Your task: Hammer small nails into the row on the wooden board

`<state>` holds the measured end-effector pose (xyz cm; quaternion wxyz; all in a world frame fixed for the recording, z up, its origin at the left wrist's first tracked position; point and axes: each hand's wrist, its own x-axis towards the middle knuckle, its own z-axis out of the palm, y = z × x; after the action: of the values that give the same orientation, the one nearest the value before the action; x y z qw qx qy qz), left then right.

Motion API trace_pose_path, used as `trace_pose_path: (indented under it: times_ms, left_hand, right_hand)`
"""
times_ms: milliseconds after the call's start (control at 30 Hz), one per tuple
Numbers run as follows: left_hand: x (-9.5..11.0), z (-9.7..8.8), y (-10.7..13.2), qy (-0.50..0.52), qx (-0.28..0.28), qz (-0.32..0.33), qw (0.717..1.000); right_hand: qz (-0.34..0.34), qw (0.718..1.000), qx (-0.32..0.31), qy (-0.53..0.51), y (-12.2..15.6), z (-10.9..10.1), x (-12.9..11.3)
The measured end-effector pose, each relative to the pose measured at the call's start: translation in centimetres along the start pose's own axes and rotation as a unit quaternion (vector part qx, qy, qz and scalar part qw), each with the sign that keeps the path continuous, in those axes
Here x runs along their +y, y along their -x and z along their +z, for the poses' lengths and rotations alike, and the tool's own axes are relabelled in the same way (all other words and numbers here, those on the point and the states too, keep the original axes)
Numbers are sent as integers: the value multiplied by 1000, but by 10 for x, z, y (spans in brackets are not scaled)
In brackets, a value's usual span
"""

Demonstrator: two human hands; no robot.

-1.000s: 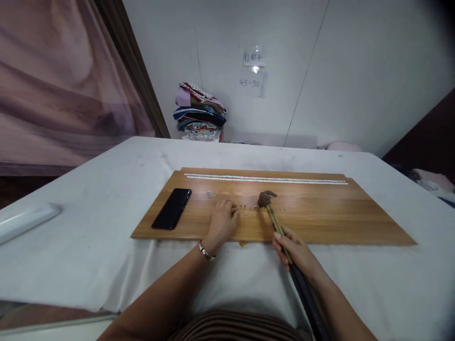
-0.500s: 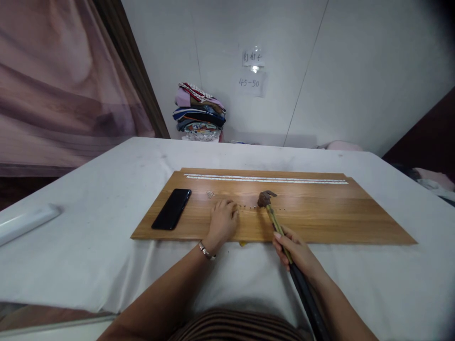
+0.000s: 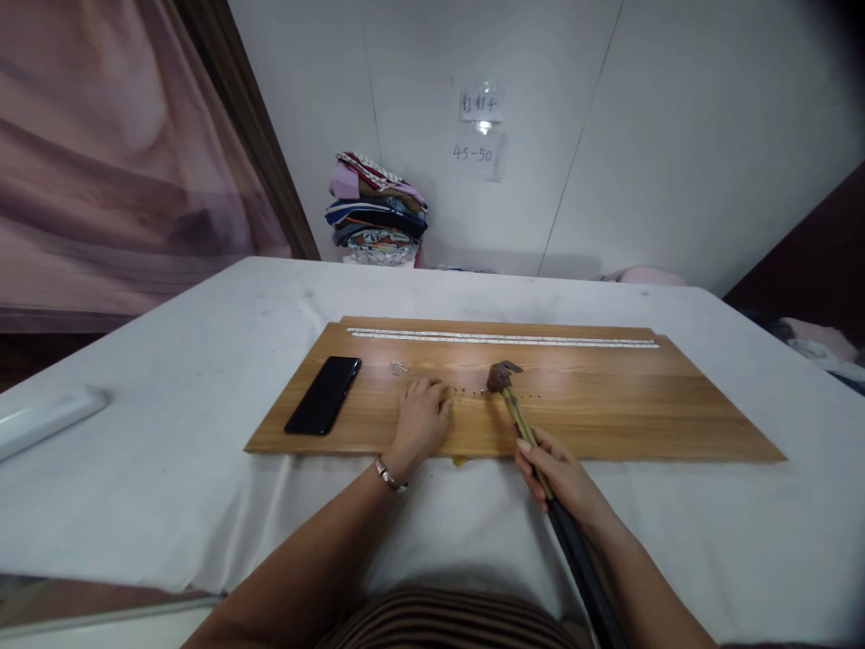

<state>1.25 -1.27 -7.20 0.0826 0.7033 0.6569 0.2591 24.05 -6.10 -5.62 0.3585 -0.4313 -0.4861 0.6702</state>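
Observation:
A long wooden board (image 3: 608, 415) lies across the white-covered table (image 3: 168, 433). My right hand (image 3: 564, 478) is closed round the handle of a hammer (image 3: 517, 410), whose dark head rests on the board by a short row of small nails (image 3: 473, 392). My left hand (image 3: 423, 419) rests on the board just left of that row, fingers curled together at the nails; what they pinch is too small to make out. A few loose nails (image 3: 398, 367) lie beyond my left hand.
A black phone (image 3: 323, 406) lies on the board's left end. A thin metal strip (image 3: 504, 339) runs along the board's far edge. A white object (image 3: 40, 419) sits at the table's left edge. Folded clothes (image 3: 375, 212) are stacked against the back wall.
The view has shifted slightly; both hands and the hammer stay where they were.

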Motion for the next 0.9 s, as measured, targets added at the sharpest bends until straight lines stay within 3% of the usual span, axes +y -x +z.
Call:
trace_pose_path:
  times_ms: [900]
  left_hand:
    - [-2, 0, 0, 2, 9, 13, 1000]
  right_hand:
    - [-7, 1000, 4, 15, 1, 4, -7]
